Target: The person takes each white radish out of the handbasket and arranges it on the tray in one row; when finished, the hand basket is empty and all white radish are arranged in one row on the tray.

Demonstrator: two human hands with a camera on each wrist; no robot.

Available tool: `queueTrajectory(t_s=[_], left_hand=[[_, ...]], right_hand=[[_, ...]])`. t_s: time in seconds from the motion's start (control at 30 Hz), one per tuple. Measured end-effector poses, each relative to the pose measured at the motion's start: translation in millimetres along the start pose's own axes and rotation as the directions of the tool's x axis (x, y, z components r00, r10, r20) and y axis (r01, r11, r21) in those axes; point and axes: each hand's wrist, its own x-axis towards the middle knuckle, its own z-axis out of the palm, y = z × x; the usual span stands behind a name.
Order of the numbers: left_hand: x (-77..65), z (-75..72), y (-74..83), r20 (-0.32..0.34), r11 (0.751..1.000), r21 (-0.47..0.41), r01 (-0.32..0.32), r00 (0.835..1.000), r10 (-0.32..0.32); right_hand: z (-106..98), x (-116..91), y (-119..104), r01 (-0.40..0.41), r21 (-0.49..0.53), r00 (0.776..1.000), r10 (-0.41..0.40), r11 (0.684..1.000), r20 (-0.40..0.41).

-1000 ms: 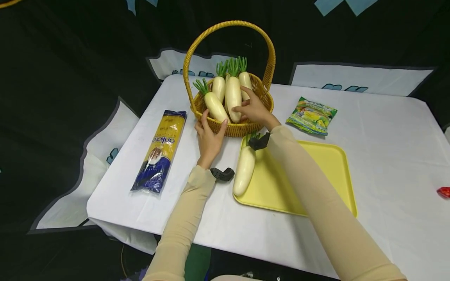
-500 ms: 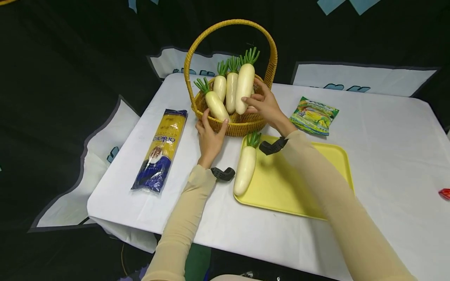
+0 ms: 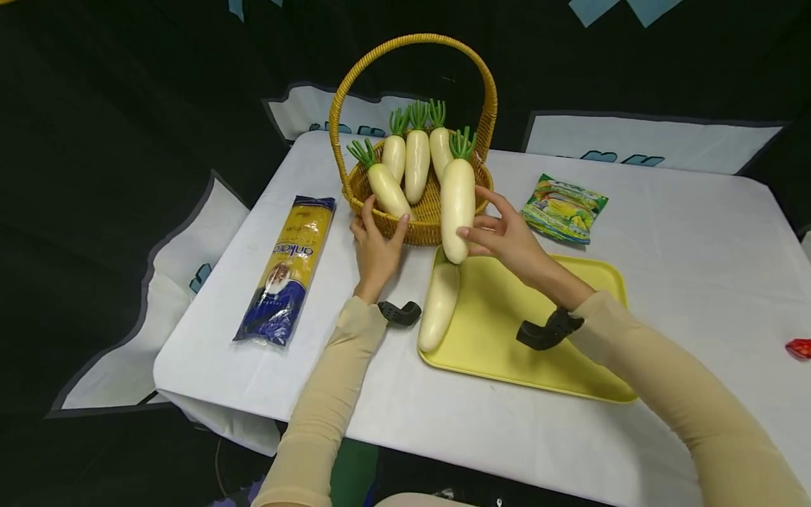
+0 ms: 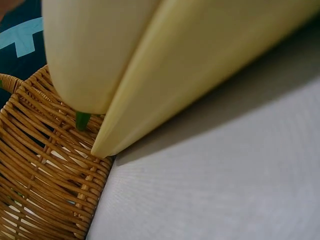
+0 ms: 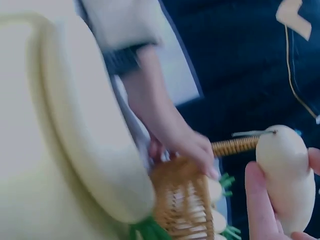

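My right hand (image 3: 510, 236) grips a white daikon radish (image 3: 458, 204) with green tops, thumb on its near side, over the basket's right front rim. In the right wrist view, fingers (image 5: 258, 195) hold this radish (image 5: 282, 170). My left hand (image 3: 376, 250) holds the front left rim of the yellow wicker basket (image 3: 427, 234); the right wrist view also shows that hand (image 5: 172, 132) at the basket (image 5: 185, 200). Inside the basket several more radishes (image 3: 417, 165) lean with their tops up. Another radish (image 3: 439, 310) lies on the yellow tray's (image 3: 519, 338) left edge, its top hidden.
A blue and yellow pasta packet (image 3: 285, 271) lies left of the basket. Right of it lies a green packet (image 3: 564, 209), behind the tray. The basket's tall arched handle (image 3: 421, 39) rises above the radishes. A small red object (image 3: 800, 348) sits at the far right.
My right hand has lifted one radish out from among the others and carried it right and toward me, past the basket's rim. My left hand has stayed at the rim.
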Motion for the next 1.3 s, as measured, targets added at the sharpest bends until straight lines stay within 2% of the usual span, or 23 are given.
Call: queueTrajectory(t_s=[0.1, 0.27, 0.43, 0.53, 0.63, 0.77, 0.93, 1.1, 1.2, 1.3], left_hand=[[0.4, -0.5, -0.6, -0.005, 1.000, 0.008, -0.008, 1.000, 0.008], [0.2, -0.7, -0.9, -0.006, 1.000, 0.007, -0.014, 1.000, 0.014], [0.1, 0.0, -1.4, 0.000, 1.000, 0.002, -0.020, 1.000, 0.020], [0.8, 0.1, -1.4, -0.003, 1.000, 0.007, -0.021, 1.000, 0.021], [1.3, 0.0, -1.3, -0.005, 1.000, 0.009, -0.018, 1.000, 0.018], [1.2, 0.3, -1.3, -0.009, 1.000, 0.011, -0.013, 1.000, 0.014], [0.0, 0.7, -0.4, -0.001, 1.000, 0.009, -0.012, 1.000, 0.012], [0.9, 0.0, -1.2, -0.002, 1.000, 0.009, -0.016, 1.000, 0.016], [1.0, 0.2, -1.3, 0.000, 1.000, 0.004, -0.014, 1.000, 0.014], [0.8, 0.8, -1.5, -0.001, 1.000, 0.004, -0.012, 1.000, 0.012]], right_hand=[[2, -19, 7, -0.006, -0.020, 1.000, 0.006, 1.000, 0.011], [3, -50, 25, -0.036, -0.047, 0.999, 0.034, 0.998, -0.035], [9, -78, 54, -0.093, -0.032, 0.992, 0.090, 0.995, -0.092], [13, -88, 71, -0.144, -0.033, 0.984, 0.139, 0.989, -0.111], [16, -93, 82, -0.191, -0.038, 0.976, 0.186, 0.981, -0.110], [18, -95, 88, -0.209, -0.062, 0.975, 0.203, 0.976, -0.091], [20, -95, 87, -0.233, -0.103, 0.971, 0.226, 0.967, -0.080], [19, -95, 80, -0.262, -0.148, 0.965, 0.261, 0.954, -0.032], [17, -96, 76, -0.250, -0.251, 0.966, 0.257, 0.935, -0.006], [14, -97, 74, -0.225, -0.391, 0.970, 0.244, 0.892, -0.002]])
